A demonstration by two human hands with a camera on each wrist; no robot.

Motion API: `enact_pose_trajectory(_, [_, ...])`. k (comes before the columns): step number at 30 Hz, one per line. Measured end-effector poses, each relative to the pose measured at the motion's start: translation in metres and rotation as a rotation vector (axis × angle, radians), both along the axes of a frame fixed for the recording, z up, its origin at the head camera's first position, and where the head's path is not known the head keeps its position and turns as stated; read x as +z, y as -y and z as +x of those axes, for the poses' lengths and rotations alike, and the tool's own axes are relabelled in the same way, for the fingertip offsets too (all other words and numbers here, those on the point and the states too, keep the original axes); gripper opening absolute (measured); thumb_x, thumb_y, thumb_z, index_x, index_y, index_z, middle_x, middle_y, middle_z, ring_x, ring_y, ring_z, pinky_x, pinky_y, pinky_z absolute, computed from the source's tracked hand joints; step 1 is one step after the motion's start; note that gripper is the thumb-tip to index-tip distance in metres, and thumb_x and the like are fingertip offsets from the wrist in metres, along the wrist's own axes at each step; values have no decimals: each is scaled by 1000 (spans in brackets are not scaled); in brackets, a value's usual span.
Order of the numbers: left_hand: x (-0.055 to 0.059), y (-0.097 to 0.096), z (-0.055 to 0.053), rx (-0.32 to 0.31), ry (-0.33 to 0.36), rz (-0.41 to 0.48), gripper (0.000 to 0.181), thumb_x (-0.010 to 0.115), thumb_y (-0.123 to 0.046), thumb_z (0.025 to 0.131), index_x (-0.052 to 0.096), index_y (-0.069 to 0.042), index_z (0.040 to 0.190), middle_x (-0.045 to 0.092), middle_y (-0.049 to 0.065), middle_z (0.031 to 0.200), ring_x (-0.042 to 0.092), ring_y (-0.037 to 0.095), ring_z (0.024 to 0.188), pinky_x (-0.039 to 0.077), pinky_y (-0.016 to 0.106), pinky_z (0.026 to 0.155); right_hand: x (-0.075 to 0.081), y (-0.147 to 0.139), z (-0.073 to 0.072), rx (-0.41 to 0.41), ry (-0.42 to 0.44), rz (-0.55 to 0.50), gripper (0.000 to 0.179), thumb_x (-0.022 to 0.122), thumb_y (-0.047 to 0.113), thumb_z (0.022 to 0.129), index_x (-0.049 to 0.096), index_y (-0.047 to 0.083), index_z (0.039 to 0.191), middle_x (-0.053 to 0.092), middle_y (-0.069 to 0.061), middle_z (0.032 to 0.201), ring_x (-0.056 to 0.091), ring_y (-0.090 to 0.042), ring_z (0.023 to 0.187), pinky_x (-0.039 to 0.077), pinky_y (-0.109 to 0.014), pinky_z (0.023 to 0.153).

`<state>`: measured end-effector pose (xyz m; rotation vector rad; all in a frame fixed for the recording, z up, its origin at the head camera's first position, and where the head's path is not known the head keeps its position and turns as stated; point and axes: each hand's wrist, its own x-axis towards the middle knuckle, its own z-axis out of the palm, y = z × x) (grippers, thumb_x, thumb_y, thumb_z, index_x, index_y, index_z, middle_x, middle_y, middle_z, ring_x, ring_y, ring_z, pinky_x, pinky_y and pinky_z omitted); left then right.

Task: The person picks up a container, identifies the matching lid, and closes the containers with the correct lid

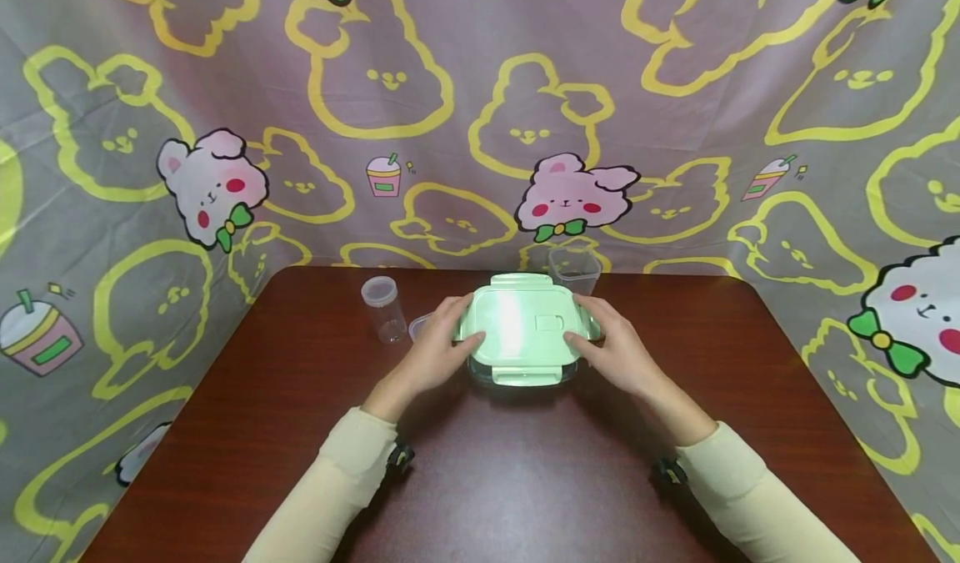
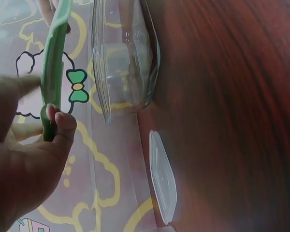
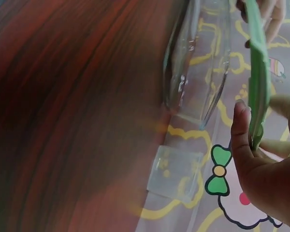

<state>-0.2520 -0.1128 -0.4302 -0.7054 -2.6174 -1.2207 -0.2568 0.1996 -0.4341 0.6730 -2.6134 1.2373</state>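
A mint green box lid [image 1: 517, 321] with locking flaps hangs level over a clear glass food container [image 2: 128, 58]. Both wrist views show a gap between the lid and the container's rim. My left hand [image 1: 438, 342] grips the lid's left end, thumb on top and fingers underneath. The right end is pinched the same way by my right hand [image 1: 618, 346]. From the head, the lid covers most of the container, whose front edge shows below it. The container stands on the table.
Left of the hands stands a clear jar [image 1: 387, 313] with a translucent cap. A shallow clear plastic piece [image 2: 163, 179] lies beside the glass container. Behind on the right is a clear plastic tub [image 3: 176, 174]. A patterned cloth [image 1: 450, 87] surrounds the dark wooden table [image 1: 247, 446].
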Motion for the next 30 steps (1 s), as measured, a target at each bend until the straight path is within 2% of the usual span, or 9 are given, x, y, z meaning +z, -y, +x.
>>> enact_pose_trajectory(2, [0, 1, 0, -12, 22, 5, 76, 77, -22, 93, 39, 5, 153, 50, 18, 143, 52, 30, 129, 52, 43, 101, -1, -1, 0, 12, -43, 53, 68, 76, 20, 94, 45, 0, 151, 49, -16, 150, 56, -31, 126, 51, -46, 98])
enact_pose_trajectory(4, [0, 1, 1, -26, 37, -13, 84, 80, -27, 90, 37, 2, 156, 48, 16, 146, 51, 28, 130, 53, 41, 99, -2, -2, 0, 27, -65, 83, 75, 79, 25, 91, 43, 0, 152, 47, -16, 152, 48, -32, 136, 43, -50, 108])
enact_pose_trajectory(5, [0, 2, 1, -35, 41, -24, 87, 81, -29, 89, 35, 1, 157, 47, 16, 147, 51, 27, 130, 53, 40, 99, -2, -3, 0, 34, -69, 92, 79, 81, 27, 90, 42, -1, 153, 46, -17, 152, 48, -33, 136, 43, -52, 108])
enact_pose_trajectory(9, [-1, 5, 0, -84, 19, -80, 98, 86, -31, 84, 31, 0, 159, 43, 16, 153, 46, 28, 137, 42, 43, 112, -5, -6, 0, 70, -53, 129, 96, 86, 34, 84, 35, 0, 157, 39, -17, 159, 44, -33, 140, 41, -54, 110])
enact_pose_trajectory(15, [0, 10, 1, -146, 14, -111, 112, 93, -34, 76, 27, -1, 160, 39, 15, 157, 42, 28, 142, 37, 45, 117, -5, -10, 1, 128, -17, 164, 111, 91, 39, 78, 26, 3, 161, 29, -15, 165, 33, -33, 149, 34, -56, 115])
enact_pose_trajectory(22, [-3, 12, 2, -141, 39, -170, 113, 91, -41, 77, 25, -3, 161, 36, 16, 160, 37, 29, 146, 33, 44, 119, -4, -12, 2, 163, 34, 201, 115, 88, 49, 78, 22, 8, 163, 20, -9, 169, 27, -31, 152, 32, -56, 117])
enact_pose_trajectory(30, [-3, 12, 6, -130, 58, -220, 115, 90, -44, 78, 24, 0, 161, 32, 18, 162, 34, 31, 149, 32, 44, 120, -5, -13, 4, 195, 73, 217, 111, 83, 49, 83, 19, 10, 164, 12, -1, 171, 23, -27, 154, 31, -54, 118])
